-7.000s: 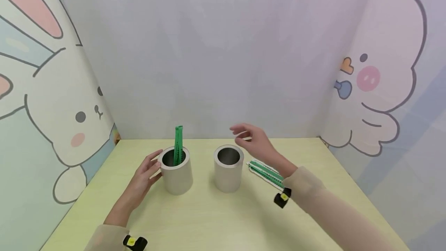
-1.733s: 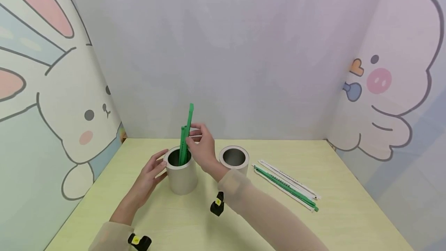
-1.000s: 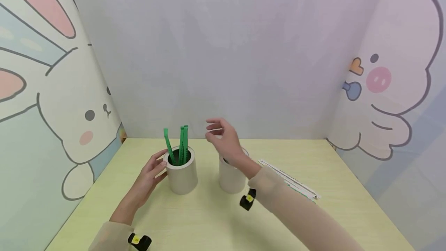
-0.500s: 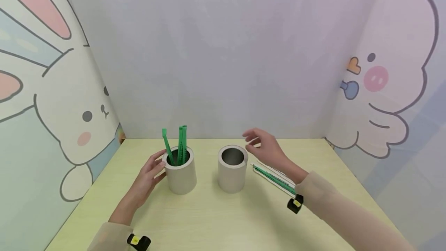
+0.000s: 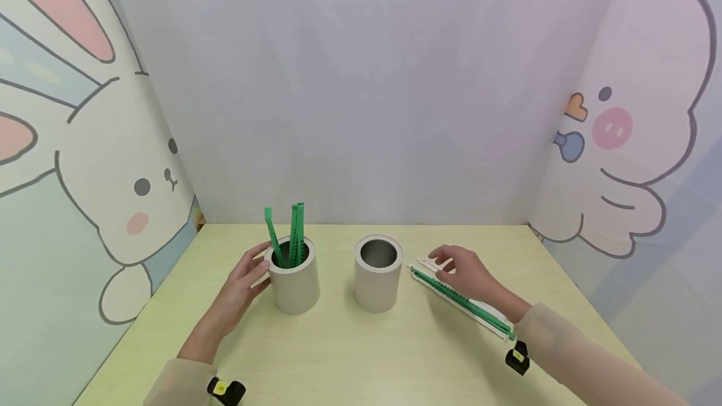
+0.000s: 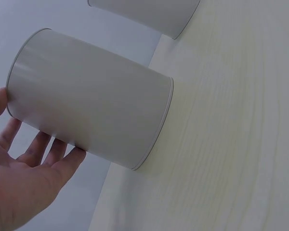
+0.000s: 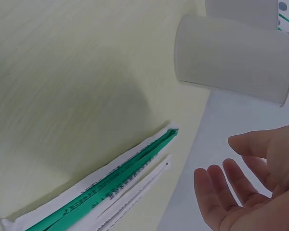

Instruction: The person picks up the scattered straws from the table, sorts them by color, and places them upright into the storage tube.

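My left hand (image 5: 244, 284) holds the left white cylindrical cup (image 5: 296, 293) from its left side, thumb at the rim. In the left wrist view its fingertips rest against the wall of that cup (image 6: 91, 96). Several green paper-wrapped straws (image 5: 296, 237) stand in the cup, one leaning left. My right hand (image 5: 465, 273), fingers loosely bent with nothing between them, is over the wrapped straws on the table. Among these lie green straws (image 5: 470, 309) and white-wrapped ones (image 5: 493, 312), side by side on a slant. The right wrist view shows the hand (image 7: 250, 183) beside the green straws (image 7: 106, 187).
A second white cup (image 5: 376, 287) stands upright between the left cup and the straws on the table, with no straw showing in it. The pale wooden table (image 5: 350, 362) ends at a white back curtain (image 5: 361, 99). Cartoon-printed panels flank both sides.
Over the last seconds my right hand let go of a green straw in the left cup, then moved right and down over the straws on the table. The left hand stays at its cup.
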Action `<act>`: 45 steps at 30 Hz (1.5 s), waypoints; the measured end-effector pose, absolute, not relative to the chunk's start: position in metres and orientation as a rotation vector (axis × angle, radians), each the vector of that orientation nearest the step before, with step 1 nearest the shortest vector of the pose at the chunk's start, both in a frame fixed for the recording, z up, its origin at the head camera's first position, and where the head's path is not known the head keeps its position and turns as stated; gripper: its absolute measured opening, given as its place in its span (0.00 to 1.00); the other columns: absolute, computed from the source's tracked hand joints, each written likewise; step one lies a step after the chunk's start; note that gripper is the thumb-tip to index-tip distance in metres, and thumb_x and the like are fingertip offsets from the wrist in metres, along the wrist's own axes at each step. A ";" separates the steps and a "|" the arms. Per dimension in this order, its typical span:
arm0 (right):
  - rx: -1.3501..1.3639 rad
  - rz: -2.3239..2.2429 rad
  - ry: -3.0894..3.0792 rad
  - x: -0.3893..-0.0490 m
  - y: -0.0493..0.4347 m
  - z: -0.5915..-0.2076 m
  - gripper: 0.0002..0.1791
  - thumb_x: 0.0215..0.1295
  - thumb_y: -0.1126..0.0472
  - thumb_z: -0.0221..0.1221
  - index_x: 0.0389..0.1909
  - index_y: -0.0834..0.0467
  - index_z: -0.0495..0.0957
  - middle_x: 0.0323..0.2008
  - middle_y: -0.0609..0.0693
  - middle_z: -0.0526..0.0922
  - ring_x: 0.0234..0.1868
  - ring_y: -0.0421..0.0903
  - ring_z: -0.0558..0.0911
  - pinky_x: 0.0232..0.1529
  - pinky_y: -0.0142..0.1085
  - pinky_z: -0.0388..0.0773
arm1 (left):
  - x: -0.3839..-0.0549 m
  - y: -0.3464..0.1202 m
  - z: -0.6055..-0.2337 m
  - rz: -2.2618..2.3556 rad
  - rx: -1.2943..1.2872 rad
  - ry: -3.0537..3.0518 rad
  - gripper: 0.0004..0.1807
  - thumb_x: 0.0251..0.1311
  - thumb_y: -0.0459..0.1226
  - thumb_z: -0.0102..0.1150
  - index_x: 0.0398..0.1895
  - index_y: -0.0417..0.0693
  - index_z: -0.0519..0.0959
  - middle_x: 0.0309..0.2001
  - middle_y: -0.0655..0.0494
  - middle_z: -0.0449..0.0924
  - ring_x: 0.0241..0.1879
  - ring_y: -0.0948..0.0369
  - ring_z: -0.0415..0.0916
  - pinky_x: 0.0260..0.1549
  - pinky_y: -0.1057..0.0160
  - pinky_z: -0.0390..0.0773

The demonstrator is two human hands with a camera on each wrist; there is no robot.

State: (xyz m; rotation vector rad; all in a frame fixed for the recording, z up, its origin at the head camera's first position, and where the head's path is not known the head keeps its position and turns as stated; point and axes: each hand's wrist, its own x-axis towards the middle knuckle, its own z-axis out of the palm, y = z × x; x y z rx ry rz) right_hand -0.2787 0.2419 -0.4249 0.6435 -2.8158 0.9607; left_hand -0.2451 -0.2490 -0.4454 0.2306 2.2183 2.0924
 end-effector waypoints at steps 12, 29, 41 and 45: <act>0.653 0.799 -2.878 -0.272 0.270 -0.461 0.17 0.62 0.76 0.68 0.52 0.63 0.86 0.42 0.54 0.87 0.37 0.42 0.82 0.38 0.37 0.84 | -0.245 -0.248 -0.446 2.096 0.238 2.216 0.33 0.86 0.48 0.43 0.86 0.52 0.49 0.81 0.41 0.52 0.80 0.44 0.49 0.78 0.30 0.51; 0.644 0.661 -2.891 -0.273 0.268 -0.473 0.16 0.61 0.78 0.63 0.44 0.60 0.89 0.35 0.48 0.86 0.36 0.43 0.83 0.39 0.42 0.85 | -0.244 -0.248 -0.446 2.100 0.233 2.210 0.32 0.86 0.47 0.43 0.86 0.53 0.50 0.82 0.41 0.50 0.81 0.43 0.48 0.77 0.30 0.51; 0.638 0.597 -2.950 -0.274 0.261 -0.469 0.16 0.60 0.80 0.62 0.44 0.63 0.89 0.35 0.51 0.87 0.37 0.46 0.83 0.40 0.46 0.85 | -0.245 -0.249 -0.446 2.104 0.237 2.210 0.33 0.86 0.47 0.43 0.86 0.53 0.50 0.82 0.41 0.51 0.81 0.43 0.49 0.77 0.30 0.51; 0.647 0.576 -2.963 -0.275 0.259 -0.467 0.15 0.61 0.80 0.62 0.44 0.64 0.89 0.36 0.52 0.87 0.37 0.46 0.82 0.41 0.47 0.85 | -0.245 -0.249 -0.446 2.104 0.234 2.212 0.32 0.86 0.47 0.43 0.86 0.53 0.50 0.82 0.41 0.51 0.81 0.43 0.49 0.78 0.31 0.51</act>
